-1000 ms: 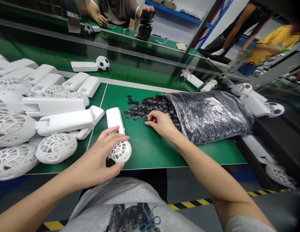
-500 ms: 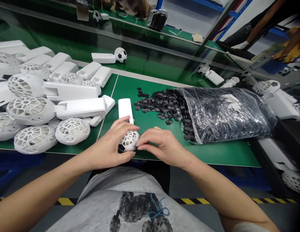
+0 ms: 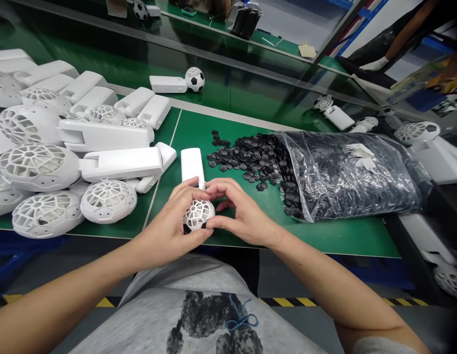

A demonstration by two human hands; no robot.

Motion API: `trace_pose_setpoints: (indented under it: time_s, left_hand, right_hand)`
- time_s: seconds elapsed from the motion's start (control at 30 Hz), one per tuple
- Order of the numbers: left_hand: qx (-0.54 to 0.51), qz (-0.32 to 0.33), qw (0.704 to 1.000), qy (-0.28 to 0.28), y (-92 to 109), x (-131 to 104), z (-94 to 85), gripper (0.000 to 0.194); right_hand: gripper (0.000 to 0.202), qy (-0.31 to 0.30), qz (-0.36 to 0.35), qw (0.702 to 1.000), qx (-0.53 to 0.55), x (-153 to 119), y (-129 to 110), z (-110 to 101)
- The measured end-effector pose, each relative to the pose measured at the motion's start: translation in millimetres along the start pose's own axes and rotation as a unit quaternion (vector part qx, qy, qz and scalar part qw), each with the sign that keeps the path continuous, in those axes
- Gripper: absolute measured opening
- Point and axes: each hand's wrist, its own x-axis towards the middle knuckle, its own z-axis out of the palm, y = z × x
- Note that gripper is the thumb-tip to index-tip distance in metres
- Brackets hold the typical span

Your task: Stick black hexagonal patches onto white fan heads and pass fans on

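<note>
A white soccer-ball-shaped fan (image 3: pixel 198 214) with a lattice front and a flat white handle (image 3: pixel 192 164) lies near the table's front edge, its handle pointing away from me. My left hand (image 3: pixel 179 216) wraps the ball from the left, fingers over its far side and thumb at its near side. From the right, my right hand (image 3: pixel 238 211) curls round the same ball, the thumb pressing low on its near right side. Dark patches show at the ball's lower edge, partly under the thumbs. Loose black pentagon pieces (image 3: pixel 250 157) lie beyond my right hand.
Many similar white fans (image 3: pixel 108 201) are heaped on the left. A clear plastic bag (image 3: pixel 354 182) of black pieces lies on the right. Another fan (image 3: pixel 169 84) rests on the green conveyor belt (image 3: pixel 250 105) beyond the table. Across it, a person's arm (image 3: pixel 405 34) shows at upper right.
My right hand has gone from a fingertip pinch at the ball's right side to curling round it, fingers on the far side and thumb on the near side. My left hand keeps its hold.
</note>
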Motion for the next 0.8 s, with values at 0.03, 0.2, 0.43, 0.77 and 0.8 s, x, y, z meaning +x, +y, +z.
trace_pose_setpoints:
  time_s: [0.03,0.2,0.43,0.77,0.8]
  left_hand:
    - [-0.004,-0.004,1.0,0.009,0,0,1.1,0.036]
    - [-0.017,0.011,0.999,0.045,-2,-1,8.2,0.034]
    - [0.011,0.044,0.998,0.053,1,-4,7.4,0.036]
    - [0.015,0.072,0.996,0.052,-5,-23,4.3,0.036]
    - [0.021,0.074,0.995,0.059,-5,-24,4.3,0.038]
  right_hand:
    - [0.041,-0.012,0.012,1.0,0.022,0,0,1]
    - [0.043,-0.02,0.053,0.994,0.095,-5,1,9]
    - [0.021,0.041,0.076,0.993,0.077,5,12,-11]
    - [0.017,0.046,0.035,0.878,-0.475,50,37,-41]
    - [0.018,0.027,0.026,0.861,-0.508,51,35,-38]
